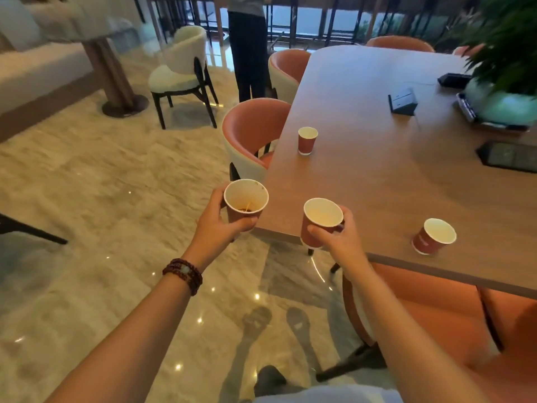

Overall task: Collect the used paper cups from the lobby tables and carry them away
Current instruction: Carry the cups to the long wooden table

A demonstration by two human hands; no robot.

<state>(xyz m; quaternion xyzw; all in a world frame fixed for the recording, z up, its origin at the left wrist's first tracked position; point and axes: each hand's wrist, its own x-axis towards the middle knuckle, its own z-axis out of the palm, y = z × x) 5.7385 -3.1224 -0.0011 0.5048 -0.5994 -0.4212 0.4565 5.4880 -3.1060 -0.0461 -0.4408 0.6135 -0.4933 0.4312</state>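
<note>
My left hand (216,225) grips a red paper cup (245,200) with a little brown liquid at its bottom, held just off the near-left corner of the long wooden table (377,175). A second red cup (319,221), which looks empty inside, is in my right hand (340,239), tilted above the table's near edge. Two more red cups stand on the table: one (307,140) near the left edge further back, and one (434,236) close to the near edge on the right.
Orange chairs (252,132) are tucked in along the table's left side and one (436,321) sits below the near edge. A person (250,48) stands beyond the table. A potted plant (505,94), a black box (403,103) and a power panel (508,156) occupy the table's right. A white chair (183,71) stands on the marble floor.
</note>
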